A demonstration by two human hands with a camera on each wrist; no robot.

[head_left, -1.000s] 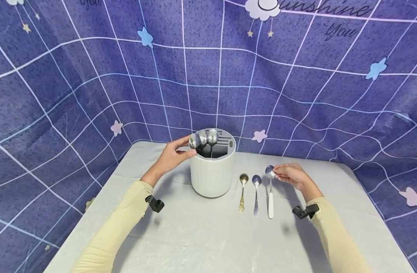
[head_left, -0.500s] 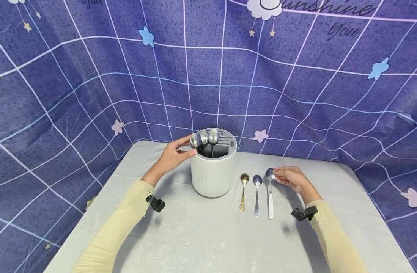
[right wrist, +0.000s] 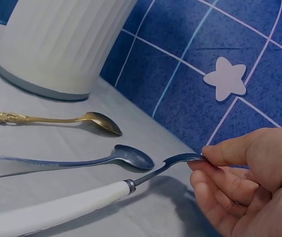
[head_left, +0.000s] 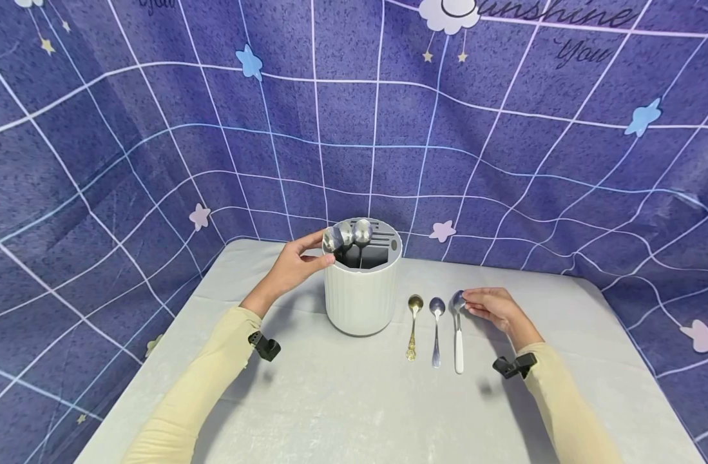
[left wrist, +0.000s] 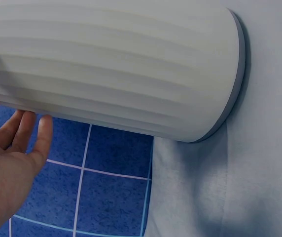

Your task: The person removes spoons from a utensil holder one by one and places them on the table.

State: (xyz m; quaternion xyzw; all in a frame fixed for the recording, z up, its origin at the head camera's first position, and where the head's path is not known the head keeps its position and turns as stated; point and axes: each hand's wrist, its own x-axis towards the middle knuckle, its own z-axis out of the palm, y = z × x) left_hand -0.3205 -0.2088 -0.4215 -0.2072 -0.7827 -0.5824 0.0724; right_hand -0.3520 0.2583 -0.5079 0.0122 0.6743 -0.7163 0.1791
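In the head view my right hand (head_left: 495, 310) pinches the bowl tip of a white-handled spoon (head_left: 459, 351). In the right wrist view, thumb and fingertips hold that bowl (right wrist: 183, 158), and the spoon slopes down toward its handle end. My left hand (head_left: 296, 263) steadies a white ribbed utensil holder (head_left: 359, 303), its thumb at the front of the rim and its other fingers reaching round the far side. In the left wrist view those fingers (left wrist: 20, 131) touch the holder's wall. Several metal spoons (head_left: 362, 232) stand bowl-up in the holder, their lower parts hidden.
Left of the white-handled spoon lie a plain silver spoon (head_left: 437, 332) and a gold spoon with an ornate handle (head_left: 411, 328). All are on a table with a light grey cloth (head_left: 342, 399). A blue gridded curtain (head_left: 354, 116) hangs behind it.
My right hand has lowered slightly toward the near side, and the spoon's bowl has come down and turned more edge-on. The left hand and the utensil holder stay put.
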